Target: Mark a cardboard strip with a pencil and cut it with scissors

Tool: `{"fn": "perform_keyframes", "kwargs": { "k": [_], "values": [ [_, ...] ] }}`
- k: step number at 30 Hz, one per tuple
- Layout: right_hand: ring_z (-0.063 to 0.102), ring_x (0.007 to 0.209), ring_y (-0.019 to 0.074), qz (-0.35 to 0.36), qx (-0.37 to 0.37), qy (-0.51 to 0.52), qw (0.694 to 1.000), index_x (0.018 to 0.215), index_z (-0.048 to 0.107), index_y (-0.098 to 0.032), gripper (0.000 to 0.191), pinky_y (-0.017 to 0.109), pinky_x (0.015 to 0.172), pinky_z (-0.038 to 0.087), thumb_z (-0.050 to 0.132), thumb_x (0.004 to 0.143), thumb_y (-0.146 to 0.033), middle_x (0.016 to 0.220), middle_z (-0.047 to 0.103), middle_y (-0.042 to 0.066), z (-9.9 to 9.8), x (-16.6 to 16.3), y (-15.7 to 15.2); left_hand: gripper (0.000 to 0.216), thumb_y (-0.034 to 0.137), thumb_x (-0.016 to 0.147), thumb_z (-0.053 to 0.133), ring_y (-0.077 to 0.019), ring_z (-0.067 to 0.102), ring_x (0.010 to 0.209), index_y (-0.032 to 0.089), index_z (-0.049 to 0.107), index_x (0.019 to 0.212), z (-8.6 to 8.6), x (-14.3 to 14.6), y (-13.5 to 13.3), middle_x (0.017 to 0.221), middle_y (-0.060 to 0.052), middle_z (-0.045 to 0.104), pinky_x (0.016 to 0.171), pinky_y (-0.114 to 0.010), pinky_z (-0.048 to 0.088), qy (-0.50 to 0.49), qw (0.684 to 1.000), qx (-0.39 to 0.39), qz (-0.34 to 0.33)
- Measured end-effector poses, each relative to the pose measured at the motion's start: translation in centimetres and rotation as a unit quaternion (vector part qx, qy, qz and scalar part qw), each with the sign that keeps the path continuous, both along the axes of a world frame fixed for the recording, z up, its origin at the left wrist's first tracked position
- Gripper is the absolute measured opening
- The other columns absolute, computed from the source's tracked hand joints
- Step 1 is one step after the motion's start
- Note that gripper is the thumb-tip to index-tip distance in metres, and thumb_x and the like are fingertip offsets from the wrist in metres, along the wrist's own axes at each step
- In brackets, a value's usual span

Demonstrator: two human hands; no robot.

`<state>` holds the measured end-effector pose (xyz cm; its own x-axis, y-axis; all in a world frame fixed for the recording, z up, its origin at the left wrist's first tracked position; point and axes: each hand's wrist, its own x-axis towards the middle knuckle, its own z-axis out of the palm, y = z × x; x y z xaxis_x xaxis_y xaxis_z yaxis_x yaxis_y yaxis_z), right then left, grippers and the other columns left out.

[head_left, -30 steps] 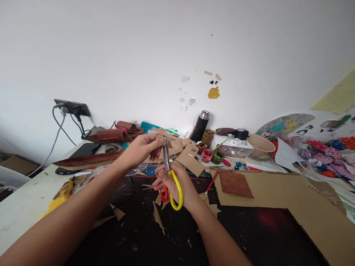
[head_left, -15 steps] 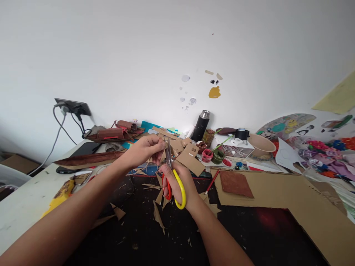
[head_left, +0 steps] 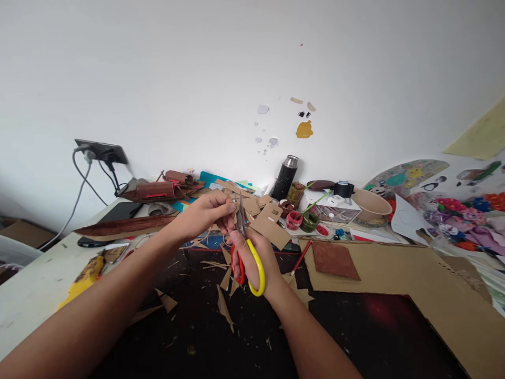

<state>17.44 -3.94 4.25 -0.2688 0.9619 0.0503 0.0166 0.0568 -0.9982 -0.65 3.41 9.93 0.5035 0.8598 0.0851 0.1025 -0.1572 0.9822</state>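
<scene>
My right hand [head_left: 252, 256] grips a pair of scissors [head_left: 256, 268] with one yellow and one red handle loop; the blades point up and away from me. Just left of the blades, my left hand [head_left: 215, 210] is closed in a pinch. A small piece sits at its fingertips, too small and covered to name, though it looks brownish. Cardboard scraps [head_left: 224, 308] and thin slivers lie on the dark work surface [head_left: 197, 337] below both hands. Behind the blades is a pile of cut cardboard [head_left: 272, 226].
At the back stand a black flask [head_left: 284, 179], open paint jars [head_left: 310, 221] and a bowl [head_left: 371, 205]. A red pencil [head_left: 301, 258] lies beside a large cardboard sheet [head_left: 394, 273] bearing a brown painted square [head_left: 335, 260]. Brown cardboard models [head_left: 153, 190] sit at the left.
Both hands stay almost in place, with the scissor blades still close to the left fingertips. The whole view has shifted very slightly.
</scene>
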Motion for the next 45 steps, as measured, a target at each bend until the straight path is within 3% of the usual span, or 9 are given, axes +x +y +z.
{"fn": "perform_keyframes", "kwargs": {
  "k": [34, 45],
  "values": [
    [0.052, 0.035, 0.0141, -0.018, 0.015, -0.063, 0.998, 0.086, 0.055, -0.024, 0.06, 0.024, 0.037, 0.039, 0.05, 0.098, -0.083, 0.05, 0.049, -0.007, -0.02, 0.08, 0.09, 0.04, 0.054, 0.095, 0.072, -0.014, 0.07, 0.06, 0.017, 0.066, 0.08, -0.59, 0.23, 0.14, 0.072, -0.003, 0.076, 0.061, -0.026, 0.061, 0.002, 1.0, -0.002, 0.016],
    [0.051, 0.034, 0.014, -0.015, 0.022, -0.071, 0.997, 0.086, 0.057, -0.024, 0.057, 0.024, 0.038, 0.039, 0.051, 0.099, -0.08, 0.049, 0.05, -0.007, -0.22, 0.17, 0.18, 0.034, 0.046, 0.096, 0.07, -0.0148, 0.071, 0.057, 0.019, 0.064, 0.077, -0.32, -0.38, 0.56, 0.068, -0.003, 0.075, 0.06, -0.027, 0.061, 0.028, 1.0, 0.014, 0.0]
  ]
}}
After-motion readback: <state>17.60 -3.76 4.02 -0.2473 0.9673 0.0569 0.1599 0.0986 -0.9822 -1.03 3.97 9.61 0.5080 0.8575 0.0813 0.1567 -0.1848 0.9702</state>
